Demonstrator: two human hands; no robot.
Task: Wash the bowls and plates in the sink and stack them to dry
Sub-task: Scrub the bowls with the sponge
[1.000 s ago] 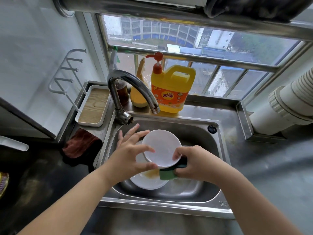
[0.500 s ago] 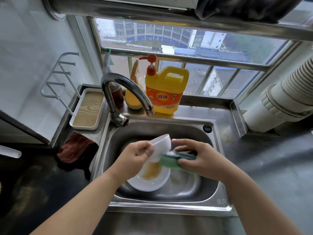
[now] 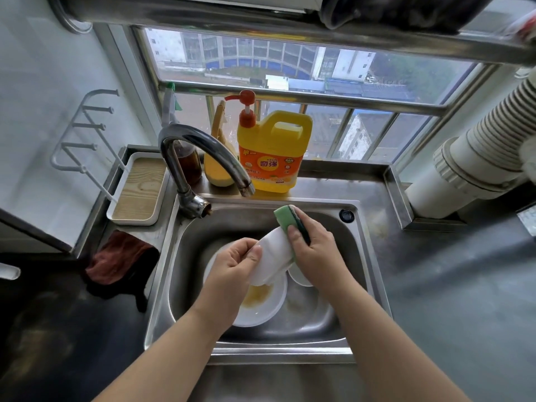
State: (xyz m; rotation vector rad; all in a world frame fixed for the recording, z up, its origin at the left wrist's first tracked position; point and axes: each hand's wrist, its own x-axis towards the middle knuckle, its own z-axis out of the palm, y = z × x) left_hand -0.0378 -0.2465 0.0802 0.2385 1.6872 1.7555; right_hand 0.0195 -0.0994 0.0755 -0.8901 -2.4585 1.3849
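Over the steel sink [image 3: 374,274], my left hand [image 3: 232,265] grips a small white bowl [image 3: 274,258] tilted on its side. My right hand [image 3: 311,250] holds a green sponge [image 3: 285,220] pressed against the bowl's upper edge. Below them in the basin lies a white plate [image 3: 261,309] smeared with yellow sauce. Another white dish [image 3: 298,278] peeks out under my right wrist, mostly hidden.
A curved tap [image 3: 203,152] arches over the basin's back left. A yellow detergent jug [image 3: 272,152] with a red pump stands on the ledge behind. A white rack with a wooden tray [image 3: 139,190] sits left of the sink, a brown cloth [image 3: 116,256] beside it.
The bowl has tipped further onto its side. My right hand has lifted the sponge from the bowl's front up to its upper rim. The view has shifted closer.
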